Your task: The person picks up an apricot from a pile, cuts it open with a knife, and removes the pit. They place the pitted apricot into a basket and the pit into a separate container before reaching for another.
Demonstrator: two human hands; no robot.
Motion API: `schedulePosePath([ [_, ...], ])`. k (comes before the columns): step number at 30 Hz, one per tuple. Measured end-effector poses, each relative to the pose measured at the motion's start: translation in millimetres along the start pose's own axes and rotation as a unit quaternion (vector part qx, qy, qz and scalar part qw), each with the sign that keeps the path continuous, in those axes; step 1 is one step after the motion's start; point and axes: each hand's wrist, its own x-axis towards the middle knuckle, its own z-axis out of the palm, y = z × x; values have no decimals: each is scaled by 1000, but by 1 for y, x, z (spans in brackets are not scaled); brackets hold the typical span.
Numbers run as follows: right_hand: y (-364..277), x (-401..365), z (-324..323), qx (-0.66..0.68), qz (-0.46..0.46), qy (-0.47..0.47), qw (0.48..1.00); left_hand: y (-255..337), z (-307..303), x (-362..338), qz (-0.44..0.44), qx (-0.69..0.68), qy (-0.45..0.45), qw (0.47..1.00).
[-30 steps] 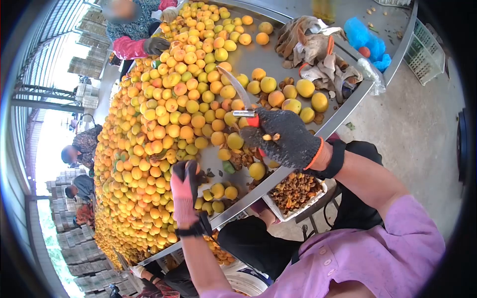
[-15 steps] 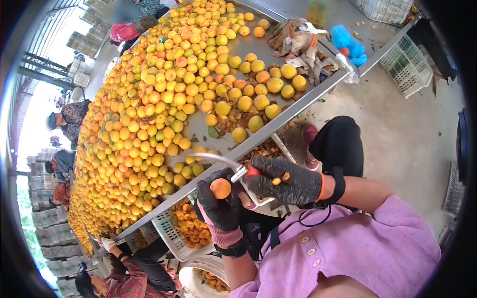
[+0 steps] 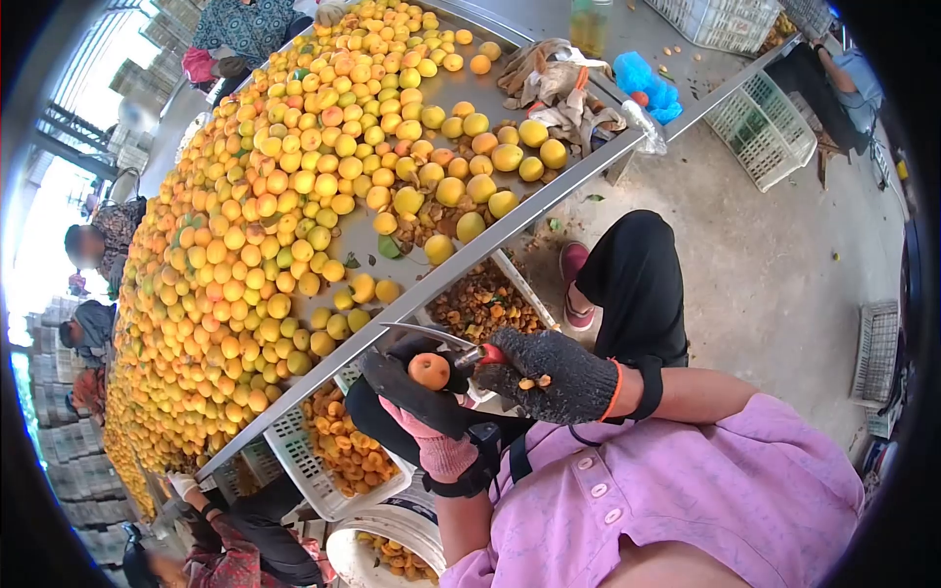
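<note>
My left hand [image 3: 410, 394], in a dark glove over a pink cuff, holds one orange apricot [image 3: 428, 370] in its curled fingers. My right hand [image 3: 569, 380], in a dark knitted glove, is wrapped round the red handle of a curved knife [image 3: 423, 331]. The blade points left and passes just above the apricot. Bits of fruit cling to the back of the right glove. Both hands are close together in front of the metal table [image 3: 470, 259], whose top carries a large heap of whole apricots [image 3: 255, 211].
Below the table edge stand a white crate [image 3: 334, 507] of split apricots, a container of brown scraps [image 3: 490, 299] and a white bucket [image 3: 345, 551]. Cloths [image 3: 561, 93] and a blue bag [image 3: 647, 86] lie at the table's far corner. Other people sit around the table.
The view has shifted, so the table and fruit appear further left. The knife blade is lower, nearer the apricot, and the apricot appears turned in my left hand.
</note>
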Motion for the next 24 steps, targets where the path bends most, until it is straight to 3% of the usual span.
schedulePosePath([
  [2, -14, 7, -5, 11, 73, -28, 997, -1, -8, -4, -56, -38, -35, 997],
  [4, -14, 12, -4, -12, 51, -37, 998, -3, -15, -7, -161, -112, -105, 975],
  [7, -9, 9, 5, -37, 32, -59, 997, 7, -18, -2, -196, -161, -122, 960],
  [11, -12, 9, 9, -101, 24, -103, 989, -15, -19, -11, -187, -183, -126, 957],
  [13, -15, 8, 7, -104, 7, -103, 989, -4, -21, -10, -260, -278, -106, 919],
  [16, -14, 5, 12, -133, -18, -107, 985, 5, -16, -8, -311, -208, -66, 925],
  [20, -8, 9, 20, -187, 4, -152, 971, -12, -17, -15, -303, -293, -49, 906],
  [22, -7, 10, 21, -156, -3, -131, 979, -13, -17, -8, -171, -130, -79, 973],
  [23, -5, 13, 23, -124, -12, -111, 986, -16, -15, -10, -235, -352, -32, 906],
  [24, 5, 18, 27, -110, -27, -125, 986, -13, -22, -9, -143, -107, -51, 983],
])
